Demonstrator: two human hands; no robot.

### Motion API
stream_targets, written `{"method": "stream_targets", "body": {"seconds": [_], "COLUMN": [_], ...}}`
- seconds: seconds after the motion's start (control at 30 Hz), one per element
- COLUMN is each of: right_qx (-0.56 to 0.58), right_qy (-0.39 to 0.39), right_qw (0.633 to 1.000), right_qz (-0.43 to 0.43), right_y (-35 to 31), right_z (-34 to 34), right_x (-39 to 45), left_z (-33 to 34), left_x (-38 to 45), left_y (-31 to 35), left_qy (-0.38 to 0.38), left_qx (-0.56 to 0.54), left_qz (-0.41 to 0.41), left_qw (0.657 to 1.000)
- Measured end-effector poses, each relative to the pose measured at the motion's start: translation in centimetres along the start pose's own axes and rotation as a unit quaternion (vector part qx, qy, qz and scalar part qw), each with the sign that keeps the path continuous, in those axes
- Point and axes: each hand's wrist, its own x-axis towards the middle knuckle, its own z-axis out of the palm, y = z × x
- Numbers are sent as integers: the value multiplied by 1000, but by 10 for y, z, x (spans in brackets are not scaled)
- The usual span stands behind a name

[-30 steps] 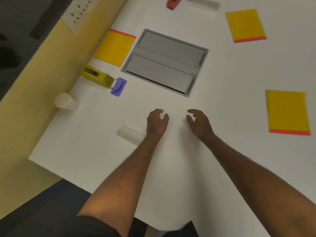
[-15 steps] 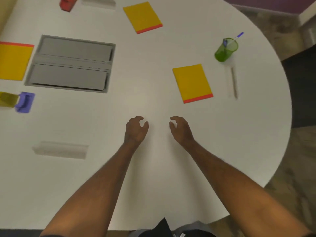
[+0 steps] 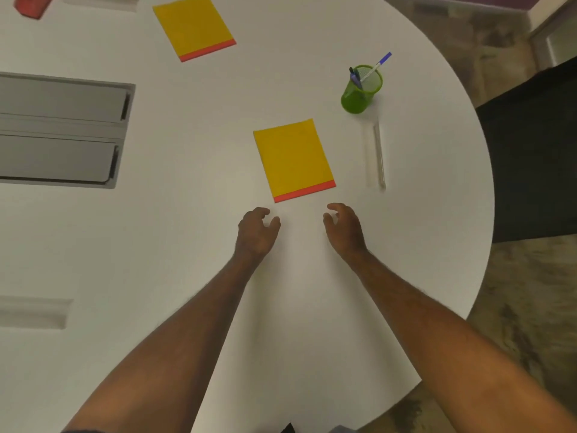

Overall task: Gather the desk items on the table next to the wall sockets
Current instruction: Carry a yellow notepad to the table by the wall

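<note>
Nearby, a yellow notepad point(image 3: 293, 159) is seen just beyond the left hand point(image 3: 256, 234) and right hand point(image 3: 343, 231), both loosely curled and holding nothing. A green pen cup point(image 3: 360, 90) and blurred ruler point(image 3: 378, 154) are set rightward on the white round table point(image 3: 187, 245); a grey floor box point(image 3: 59, 129) is sunk leftward.

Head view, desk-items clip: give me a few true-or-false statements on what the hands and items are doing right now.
1. Both hands hold nothing. True: the left hand and right hand hover loosely curled over the table.
2. The nearer yellow notepad lies just beyond the fingertips. True.
3. The green pen cup lies tipped on its side. False: it stands upright with pens in it.
4. The right hand grips the clear ruler. False: the ruler lies untouched on the table, right of the notepad.
5. A second yellow notepad lies farther away. True.
</note>
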Motion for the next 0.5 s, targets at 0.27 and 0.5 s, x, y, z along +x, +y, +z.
{"method": "stream_targets", "body": {"seconds": [0.27, 0.5], "right_qx": [61, 26], "right_qy": [25, 28], "right_qw": [998, 999], "right_qz": [15, 34], "right_y": [2, -4], "right_z": [-6, 2], "right_x": [66, 95], "left_z": [15, 30], "left_x": [55, 83], "left_y": [28, 39], "left_qy": [25, 26], "left_qx": [-39, -100], "left_qz": [-36, -100], "left_qw": [998, 990]}}
